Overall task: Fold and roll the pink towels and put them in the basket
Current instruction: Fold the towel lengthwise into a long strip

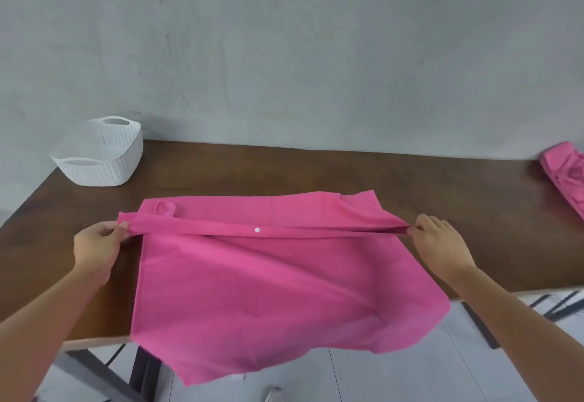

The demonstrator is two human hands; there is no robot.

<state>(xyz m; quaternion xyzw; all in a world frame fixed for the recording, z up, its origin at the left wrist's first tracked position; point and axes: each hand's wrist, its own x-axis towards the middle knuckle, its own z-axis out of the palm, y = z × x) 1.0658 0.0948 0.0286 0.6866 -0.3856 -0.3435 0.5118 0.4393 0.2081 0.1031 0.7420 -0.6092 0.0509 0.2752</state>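
A pink towel (268,291) lies spread across the middle of the brown table (284,167), its near part hanging over the front edge. A taut edge of it stretches between my hands, a little above the table. My left hand (99,245) pinches the left end of that edge. At the right end, my right hand (439,240) pinches the other corner. A white woven basket (101,161) stands empty at the far left corner of the table.
More pink towels (565,174) lie bunched at the far right edge of the table, partly out of view. A grey wall rises just behind the table. Dark table legs and a pale tiled floor show below the front edge.
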